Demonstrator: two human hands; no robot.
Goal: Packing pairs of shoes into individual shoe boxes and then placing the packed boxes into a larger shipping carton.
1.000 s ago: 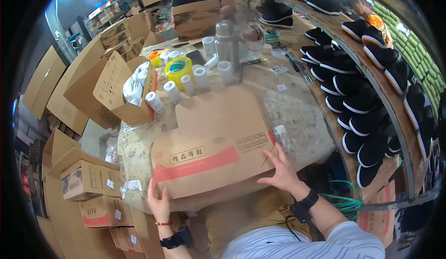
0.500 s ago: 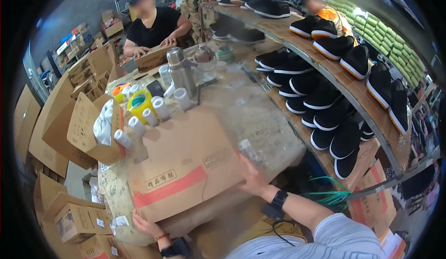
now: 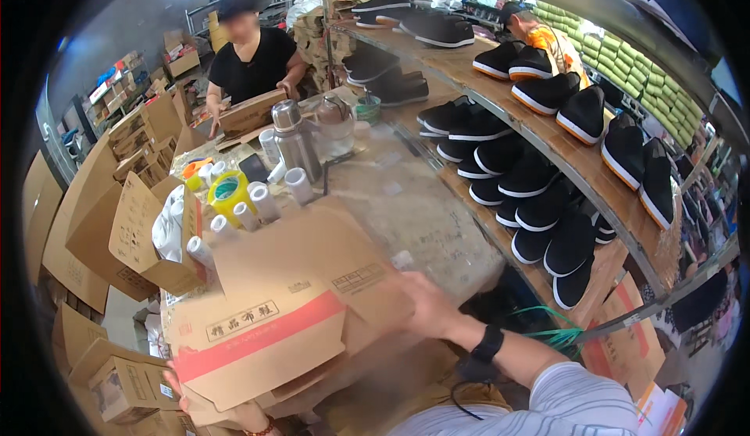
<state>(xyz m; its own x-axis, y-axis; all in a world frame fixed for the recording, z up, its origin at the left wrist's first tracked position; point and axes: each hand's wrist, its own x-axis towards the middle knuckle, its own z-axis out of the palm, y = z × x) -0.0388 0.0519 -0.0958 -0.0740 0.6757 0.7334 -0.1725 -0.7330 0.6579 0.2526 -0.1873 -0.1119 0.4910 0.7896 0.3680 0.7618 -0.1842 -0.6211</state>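
A flat brown cardboard box blank with a red stripe and dark printing lies tilted over the near part of the table. Its near flaps are partly raised, with a layer of card showing beneath. At its right edge my right hand grips the card, slightly blurred. My left hand holds the near left edge; its fingertips curl round the card, which hides most of the hand. Close beyond the blank stand several white rolls and a yellow tape roll.
A steel flask stands farther back, near a glass jug. Black shoes fill the rack on the right. An open carton sits at the table's left. Across the table, a person handles a cardboard box.
The blank has come nearer and to the left, its near edge now lifted and folded. Both my hands moved with it. The person opposite has tilted their box.
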